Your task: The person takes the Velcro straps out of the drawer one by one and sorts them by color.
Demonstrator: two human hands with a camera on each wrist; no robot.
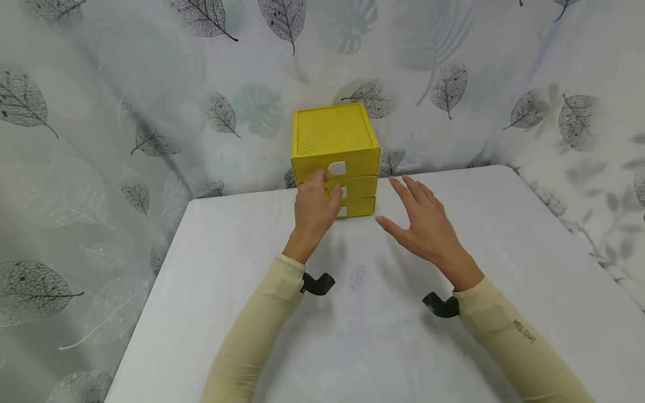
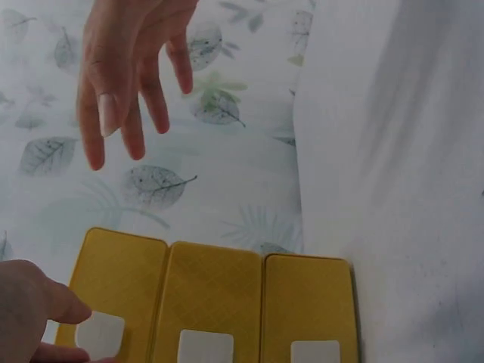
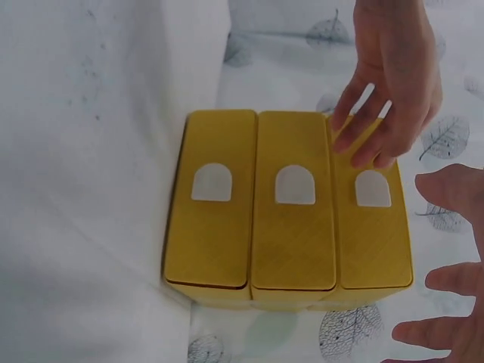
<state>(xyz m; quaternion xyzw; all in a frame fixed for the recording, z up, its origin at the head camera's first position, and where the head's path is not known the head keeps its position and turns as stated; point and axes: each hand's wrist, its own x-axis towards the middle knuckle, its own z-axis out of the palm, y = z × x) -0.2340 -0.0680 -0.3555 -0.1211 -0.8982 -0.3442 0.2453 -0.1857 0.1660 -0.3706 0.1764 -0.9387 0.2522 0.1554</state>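
Note:
A yellow three-drawer box (image 1: 335,131) stands at the back of the table, each drawer front bearing a white tab. My left hand (image 1: 313,208) is in front of it, its loosely bent fingers beside the top drawer's tab (image 1: 336,168). In the left wrist view, the left thumb (image 2: 64,302) is close to that tab (image 2: 100,335); whether they touch I cannot tell. To the right of the box hovers my right hand (image 1: 423,224), fingers spread and holding nothing. All three drawer fronts (image 3: 293,234) look closed in the right wrist view.
The box stands on a white-covered table (image 1: 242,252), close to a leaf-patterned curtain (image 1: 166,67) behind it. Dark curved pieces (image 1: 318,284) stick out from the beige sleeves at both wrists.

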